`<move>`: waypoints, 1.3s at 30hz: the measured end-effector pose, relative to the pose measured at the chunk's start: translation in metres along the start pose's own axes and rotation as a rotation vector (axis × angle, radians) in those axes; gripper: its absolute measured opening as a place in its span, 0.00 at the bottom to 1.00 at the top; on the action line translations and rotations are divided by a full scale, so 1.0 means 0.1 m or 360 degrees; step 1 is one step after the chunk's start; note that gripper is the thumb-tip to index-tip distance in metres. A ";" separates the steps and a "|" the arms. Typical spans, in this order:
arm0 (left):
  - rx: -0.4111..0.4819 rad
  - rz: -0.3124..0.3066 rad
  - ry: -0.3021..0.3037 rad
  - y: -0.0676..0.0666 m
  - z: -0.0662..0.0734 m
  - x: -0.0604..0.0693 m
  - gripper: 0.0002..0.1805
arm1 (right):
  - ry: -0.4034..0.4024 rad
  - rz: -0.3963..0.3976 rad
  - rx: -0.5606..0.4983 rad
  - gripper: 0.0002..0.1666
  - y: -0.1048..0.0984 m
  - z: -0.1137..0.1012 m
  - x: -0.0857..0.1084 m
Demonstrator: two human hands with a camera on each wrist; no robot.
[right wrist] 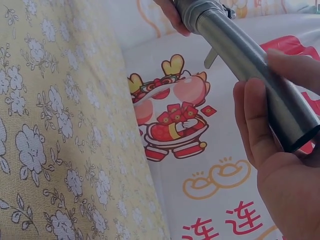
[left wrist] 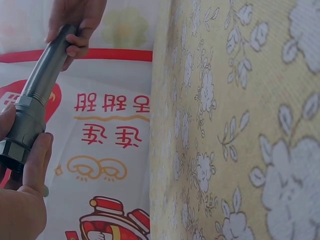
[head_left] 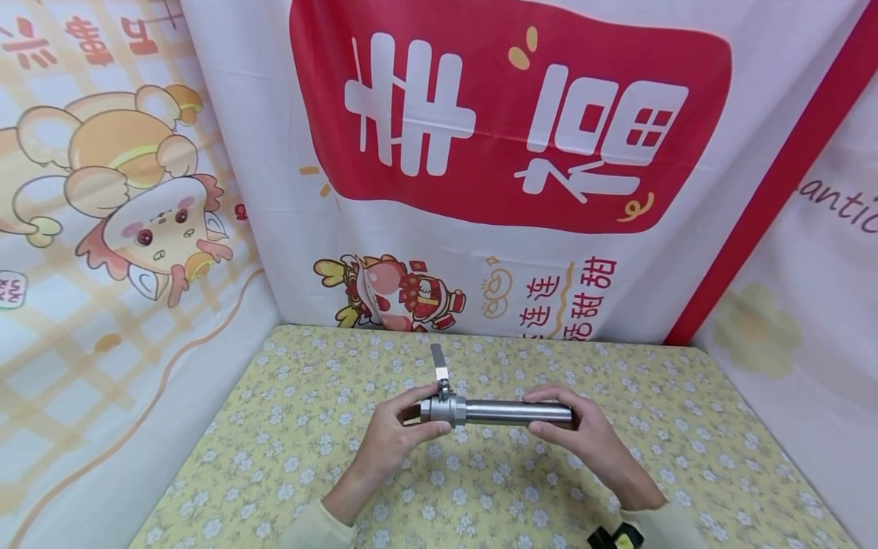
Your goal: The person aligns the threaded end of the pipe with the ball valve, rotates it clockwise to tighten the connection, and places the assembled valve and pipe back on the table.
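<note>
A steel ball valve (head_left: 442, 410) with a flat lever handle (head_left: 439, 361) is joined to a straight metal pipe (head_left: 511, 412). Thumb and fingers of my left hand (head_left: 389, 435) grip the valve body at its left end. On the pipe's far right end, my right hand (head_left: 583, 427) holds it between thumb and fingers. The left wrist view shows the valve's hexagonal open end (left wrist: 14, 152) between the left fingers. In the right wrist view the pipe (right wrist: 255, 65) runs down to its open end beside the right palm. Pipe and valve are held about level above the table.
The table (head_left: 288, 473) wears a yellow flowered cloth. Printed white fabric hangs behind it (head_left: 480, 244) and along the left (head_left: 137, 320) and right (head_left: 789, 305) sides. A black and yellow item (head_left: 616, 537) sits at the right sleeve.
</note>
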State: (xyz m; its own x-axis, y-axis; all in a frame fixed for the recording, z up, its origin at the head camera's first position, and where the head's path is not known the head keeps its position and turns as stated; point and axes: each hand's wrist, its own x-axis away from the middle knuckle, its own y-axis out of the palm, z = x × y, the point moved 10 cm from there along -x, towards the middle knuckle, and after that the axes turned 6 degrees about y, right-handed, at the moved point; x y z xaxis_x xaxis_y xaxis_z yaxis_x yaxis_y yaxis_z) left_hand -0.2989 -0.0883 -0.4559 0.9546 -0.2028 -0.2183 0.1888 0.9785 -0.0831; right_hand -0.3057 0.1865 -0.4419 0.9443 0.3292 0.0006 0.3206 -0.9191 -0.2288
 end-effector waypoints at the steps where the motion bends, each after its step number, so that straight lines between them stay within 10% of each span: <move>1: 0.0001 0.0004 -0.0003 0.00 0.00 0.00 0.34 | -0.0025 -0.0021 0.0003 0.23 0.01 -0.01 0.00; 39: 0.0041 0.0006 -0.0014 0.00 0.01 0.00 0.34 | 0.0052 -0.0044 0.0036 0.27 0.01 0.01 0.00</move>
State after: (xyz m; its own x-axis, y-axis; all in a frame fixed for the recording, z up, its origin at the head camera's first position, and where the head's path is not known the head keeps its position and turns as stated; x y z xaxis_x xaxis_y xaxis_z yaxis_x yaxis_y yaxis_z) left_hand -0.2988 -0.0880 -0.4550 0.9573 -0.1988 -0.2100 0.1910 0.9799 -0.0570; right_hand -0.3055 0.1857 -0.4433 0.9371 0.3469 0.0391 0.3453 -0.9045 -0.2502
